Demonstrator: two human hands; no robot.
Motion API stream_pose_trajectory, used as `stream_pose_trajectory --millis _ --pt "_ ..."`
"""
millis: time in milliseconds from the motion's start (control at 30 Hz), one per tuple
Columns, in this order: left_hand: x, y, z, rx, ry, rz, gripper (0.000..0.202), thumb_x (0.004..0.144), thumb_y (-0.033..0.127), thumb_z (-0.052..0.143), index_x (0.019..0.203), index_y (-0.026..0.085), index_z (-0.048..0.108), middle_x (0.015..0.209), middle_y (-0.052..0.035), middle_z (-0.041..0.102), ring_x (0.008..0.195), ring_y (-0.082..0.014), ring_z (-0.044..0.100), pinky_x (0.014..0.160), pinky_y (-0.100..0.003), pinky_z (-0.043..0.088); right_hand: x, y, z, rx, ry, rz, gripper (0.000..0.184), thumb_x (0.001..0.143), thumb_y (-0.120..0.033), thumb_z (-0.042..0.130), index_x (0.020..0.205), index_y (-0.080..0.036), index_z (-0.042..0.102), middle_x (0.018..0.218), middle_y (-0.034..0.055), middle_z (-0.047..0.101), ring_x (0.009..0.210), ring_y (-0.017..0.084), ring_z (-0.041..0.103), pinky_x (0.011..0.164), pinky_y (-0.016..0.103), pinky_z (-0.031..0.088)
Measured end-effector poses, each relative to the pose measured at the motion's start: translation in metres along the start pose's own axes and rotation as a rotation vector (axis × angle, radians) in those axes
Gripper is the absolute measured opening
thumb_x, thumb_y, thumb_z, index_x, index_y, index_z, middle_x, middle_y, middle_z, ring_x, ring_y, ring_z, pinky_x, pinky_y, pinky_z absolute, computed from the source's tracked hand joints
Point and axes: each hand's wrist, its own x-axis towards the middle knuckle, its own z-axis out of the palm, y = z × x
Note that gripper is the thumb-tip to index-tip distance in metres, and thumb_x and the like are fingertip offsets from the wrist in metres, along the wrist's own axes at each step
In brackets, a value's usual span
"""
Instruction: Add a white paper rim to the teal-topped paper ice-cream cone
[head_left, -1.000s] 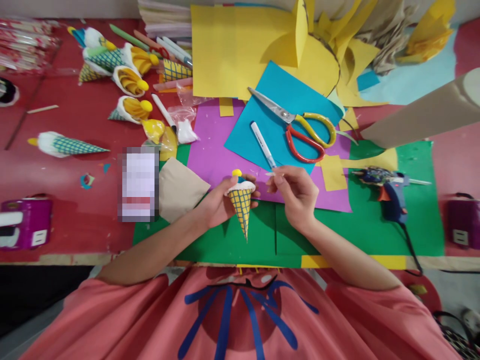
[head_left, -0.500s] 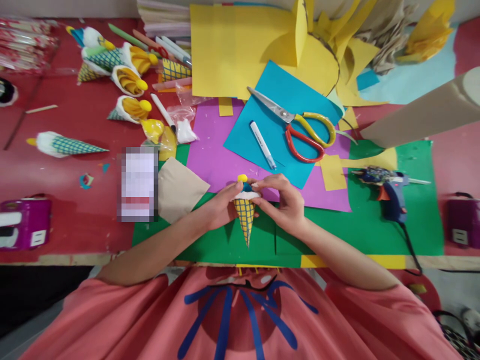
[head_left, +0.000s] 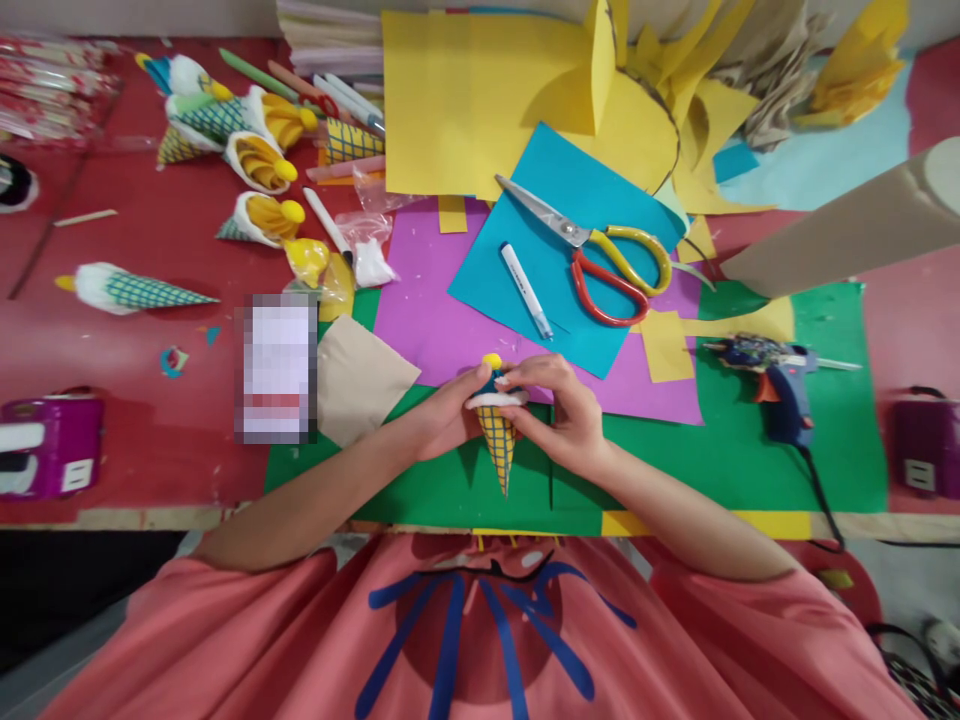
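Note:
A paper ice-cream cone [head_left: 498, 440], yellow with a blue grid, points down toward me between both hands. White fluffy trim rings its rim, with blue filling and a yellow ball on top. My left hand [head_left: 454, 412] is closed around its left side, the thumb up by the ball. From the right, my right hand [head_left: 562, 410] pinches the white trim at the rim, forefinger above and thumb below. Part of the blue filling is hidden by my fingers. Green and purple sheets [head_left: 420, 300] lie beneath.
Large scissors [head_left: 600, 245] and a white marker [head_left: 526, 290] lie on a blue sheet. A glue gun [head_left: 787, 390] is at right, near a cardboard tube [head_left: 840, 225]. Several finished cones [head_left: 259, 160] and a phone-like blurred rectangle [head_left: 277, 370] are at left.
The cone has shifted slightly right and toward me, its tip swinging right. My right forefinger has moved inward over the rim, and my left hand has moved along with the cone.

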Motion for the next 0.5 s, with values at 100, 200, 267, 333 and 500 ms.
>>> stream_pose_trajectory --millis 100,200,267,333,500 --pt "0.000 0.003 -0.001 -0.030 -0.008 -0.035 0.051 0.079 0.062 0.069 0.105 0.018 0.067 0.098 -0.0055 0.071 0.091 -0.0212 0.067 0.084 -0.035 0.055 -0.002 0.002 0.000 0.028 0.012 0.018 0.026 0.089 -0.013 0.068 0.111 -0.026 0.064 0.094 0.0026 0.074 0.090 0.019 0.070 0.082 0.036 0.056" --pt "0.001 0.007 -0.003 -0.056 -0.037 -0.030 0.040 0.078 0.048 0.072 0.104 0.018 0.067 0.100 -0.0057 0.072 0.089 -0.0208 0.068 0.082 -0.035 0.055 -0.005 0.006 0.000 0.107 0.056 0.096 0.032 0.088 -0.016 0.071 0.116 -0.028 0.063 0.101 0.0028 0.074 0.097 0.019 0.070 0.086 0.037 0.056" --pt "0.001 0.011 -0.003 -0.054 -0.048 -0.006 0.038 0.076 0.038 0.074 0.108 0.019 0.064 0.104 -0.0057 0.073 0.089 -0.0205 0.069 0.081 -0.035 0.056 -0.006 0.009 -0.001 0.160 0.077 0.142 0.041 0.086 -0.021 0.074 0.123 -0.030 0.059 0.109 0.0039 0.073 0.104 0.021 0.069 0.090 0.039 0.057" --pt "0.001 0.012 -0.004 -0.061 -0.050 0.008 0.038 0.077 0.035 0.073 0.109 0.019 0.062 0.105 -0.0057 0.073 0.087 -0.0197 0.070 0.079 -0.034 0.057 -0.006 0.010 -0.001 0.159 0.086 0.149 0.041 0.086 -0.023 0.075 0.124 -0.031 0.059 0.110 0.0039 0.073 0.106 0.021 0.069 0.092 0.040 0.057" --pt "-0.001 0.011 -0.007 -0.074 -0.034 0.006 0.035 0.078 0.030 0.069 0.109 0.018 0.059 0.102 -0.0044 0.072 0.081 -0.0178 0.070 0.078 -0.035 0.060 -0.005 0.010 -0.002 0.094 0.068 0.193 0.023 0.090 -0.024 0.070 0.112 -0.028 0.064 0.102 0.0036 0.074 0.098 0.020 0.069 0.086 0.040 0.058"
